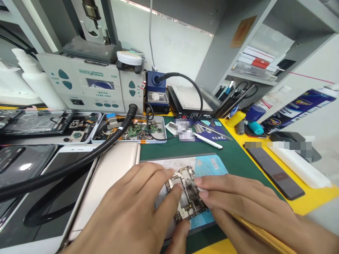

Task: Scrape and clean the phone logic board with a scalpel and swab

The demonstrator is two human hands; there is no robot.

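A phone circuit board (186, 194) lies on a blue and white spiral-bound booklet (212, 164) at the lower middle. My left hand (132, 201) grips the board from its left side, with fingertips on its upper part and the thumb at its lower edge. From the right, my right hand (246, 201) pinches a slim tool with a gold handle (262, 234). The tool's thin tip meets or hovers just over the board; contact cannot be made out. Fingers hide most of the tool, so its exact kind is unclear.
A hot air station (87, 84) stands behind, its black hose (106, 148) crossing the phones at left. Trays of phone parts (161, 135), a white-handled tool (209, 141) and tweezers (217, 130) lie beyond the booklet. A dark phone (275, 173) rests at right.
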